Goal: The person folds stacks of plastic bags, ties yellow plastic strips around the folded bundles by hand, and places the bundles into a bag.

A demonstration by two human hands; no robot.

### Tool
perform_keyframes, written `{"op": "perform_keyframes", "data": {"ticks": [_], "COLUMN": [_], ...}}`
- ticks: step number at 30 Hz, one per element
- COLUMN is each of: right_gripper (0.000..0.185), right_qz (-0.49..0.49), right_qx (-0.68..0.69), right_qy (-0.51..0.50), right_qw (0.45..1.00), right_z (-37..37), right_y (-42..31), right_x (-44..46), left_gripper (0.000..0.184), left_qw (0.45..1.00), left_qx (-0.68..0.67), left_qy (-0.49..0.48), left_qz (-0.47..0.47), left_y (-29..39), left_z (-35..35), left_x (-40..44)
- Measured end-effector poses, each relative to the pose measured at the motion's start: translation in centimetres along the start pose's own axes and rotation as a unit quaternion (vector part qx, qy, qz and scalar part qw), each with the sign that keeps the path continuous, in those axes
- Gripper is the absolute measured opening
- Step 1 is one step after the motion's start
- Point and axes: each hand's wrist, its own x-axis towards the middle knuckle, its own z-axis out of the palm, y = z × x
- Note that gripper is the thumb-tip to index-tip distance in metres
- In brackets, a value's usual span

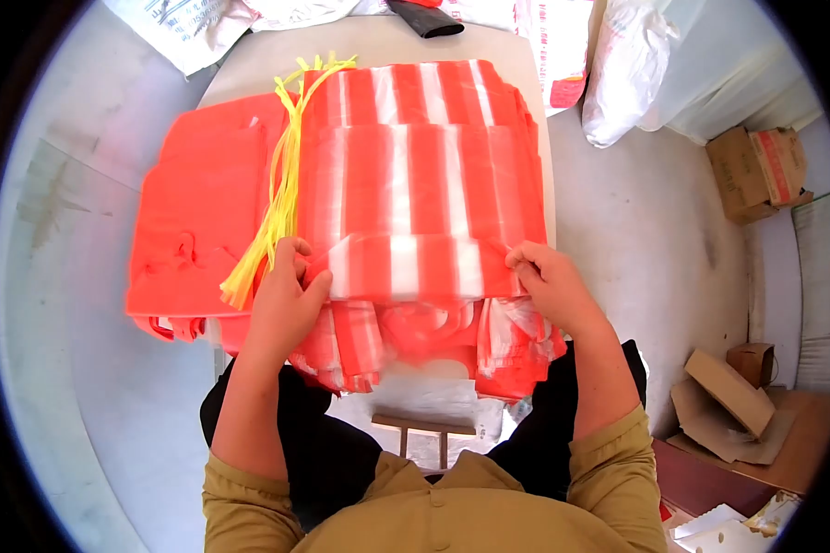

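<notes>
A stack of red-and-white striped plastic bags (424, 175) lies in front of me, its top bag folded over along the near side. My left hand (292, 288) pinches the left end of that folded edge, fingers curled. At the right end, my right hand (551, 284) grips the same fold between thumb and fingers. Below the fold, crumpled bag handles (350, 346) hang over the table's near edge. A bundle of yellow plastic strips (286, 175) lies along the stack's left side, close to my left hand.
Plain red bags (198, 207) are piled on the left of the table (360, 41). White sacks (180, 28) and a black object (426, 18) are at the back. A stuffed white bag (627, 69), a cardboard box (756, 173) and opened cartons (729, 405) stand to the right.
</notes>
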Motion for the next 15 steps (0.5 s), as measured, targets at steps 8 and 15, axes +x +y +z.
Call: {"op": "perform_keyframes", "data": {"ticks": [8, 15], "right_gripper": [0.03, 0.05], "right_qz": [-0.077, -0.117], "right_qx": [-0.033, -0.159], "right_qy": [0.009, 0.021], "right_qw": [0.996, 0.98], "right_z": [-0.5, -0.7], "right_y": [-0.5, -2.6], "right_x": [-0.8, -1.8], "left_gripper": [0.045, 0.049], "left_qw": [0.988, 0.98], "left_qx": [0.011, 0.055], "left_qy": [-0.007, 0.047], "left_qz": [0.154, 0.184], "left_y": [-1.3, -1.9], "left_z": [-0.1, 0.7], "left_x": [-2.0, -1.4]}}
